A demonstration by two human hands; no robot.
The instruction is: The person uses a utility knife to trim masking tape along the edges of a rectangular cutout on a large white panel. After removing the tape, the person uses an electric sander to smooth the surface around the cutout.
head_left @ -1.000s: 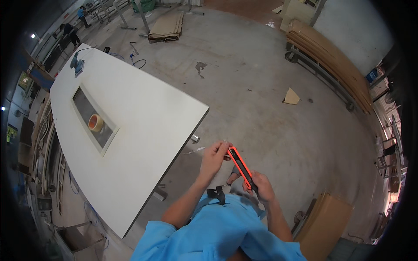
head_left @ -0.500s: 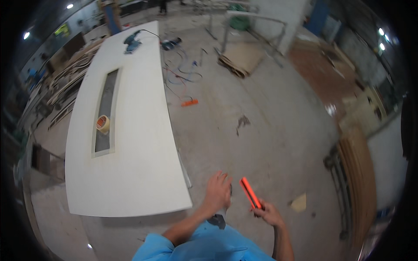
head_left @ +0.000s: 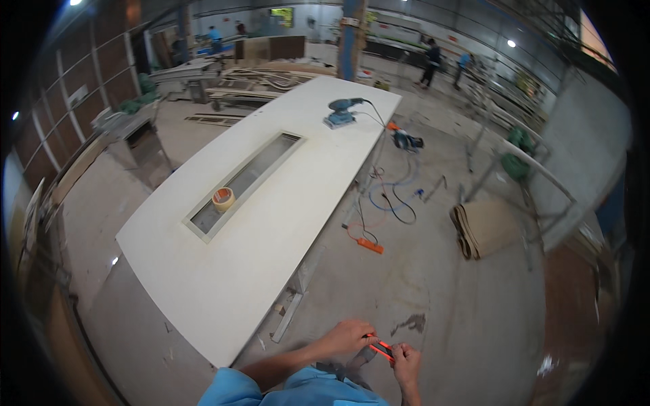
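In front of my body, both hands are on an orange-and-black utility knife (head_left: 382, 350). The fingers of my left hand (head_left: 347, 337) close over its upper left end. My right hand (head_left: 406, 363) grips the other end. Whether a blade is out cannot be seen. To the left lies a long white door panel (head_left: 271, 264) with a narrow window opening edged in tape. A roll of yellowish masking tape (head_left: 223, 199) rests at the near part of that opening.
A teal power sander (head_left: 343, 113) lies on the panel's far end; another power tool (head_left: 407, 139) is just beyond its right edge. Cables and an orange power strip (head_left: 370, 245) lie on the floor. Folded brown sheeting (head_left: 489, 229) lies at the right. Two people stand far off.
My left hand, earlier apart from the knife, has come onto its end. The knife is now held between both hands. My view has swung left, showing more of the workshop.
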